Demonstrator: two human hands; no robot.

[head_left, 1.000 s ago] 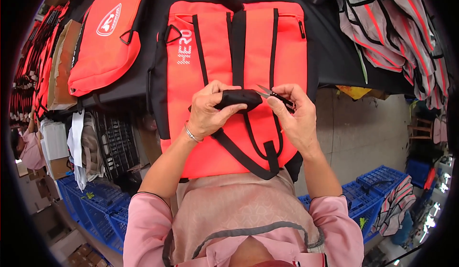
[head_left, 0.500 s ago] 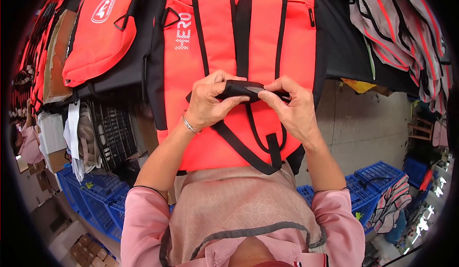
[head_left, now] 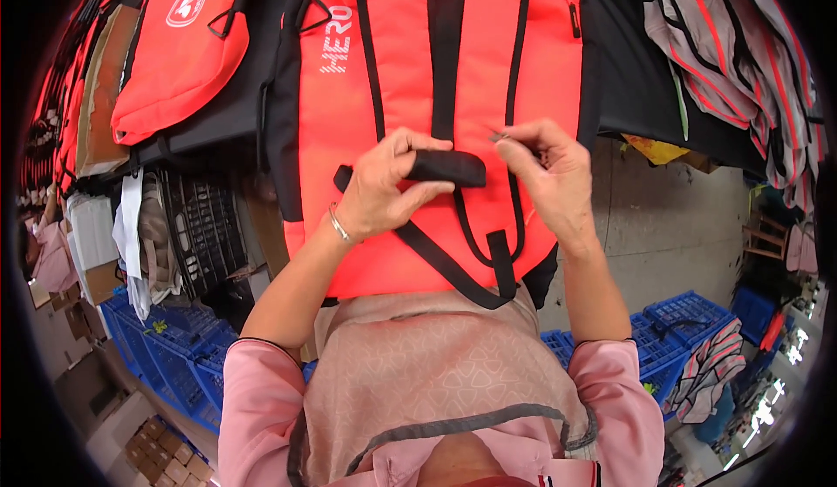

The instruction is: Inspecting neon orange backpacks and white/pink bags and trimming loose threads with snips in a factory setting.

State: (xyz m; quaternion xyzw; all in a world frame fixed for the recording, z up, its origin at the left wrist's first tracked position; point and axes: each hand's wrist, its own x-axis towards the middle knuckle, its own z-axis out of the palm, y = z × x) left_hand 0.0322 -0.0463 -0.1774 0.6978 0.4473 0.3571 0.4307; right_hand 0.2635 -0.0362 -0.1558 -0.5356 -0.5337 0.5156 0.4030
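A bright coral-red backpack (head_left: 401, 260) with black edging lies in front of me, its two shoulder straps facing up. My left hand (head_left: 381, 182) is closed around a black folded strap piece (head_left: 449, 169), lifted a little over the lower half of the bag. To the right of that strap, and apart from it, my right hand (head_left: 549, 173) is pinched on what look like small thread snips (head_left: 497, 136). Only their grey tip shows; the rest is hidden in the palm. Below my left hand a loose black webbing strap (head_left: 453, 271) loops across the bag.
Another coral-red bag (head_left: 187, 60) rests at the left on the black-covered table (head_left: 209, 125). Grey and red striped fabric pieces (head_left: 724, 60) hang at the right. Blue plastic crates (head_left: 689, 321) stand low on both sides, and a black crate (head_left: 205, 234) is under the table.
My right hand has moved away from the black strap piece, to the right and slightly up, with the snips. My left hand still holds the strap piece. The bag appears slightly higher in view.
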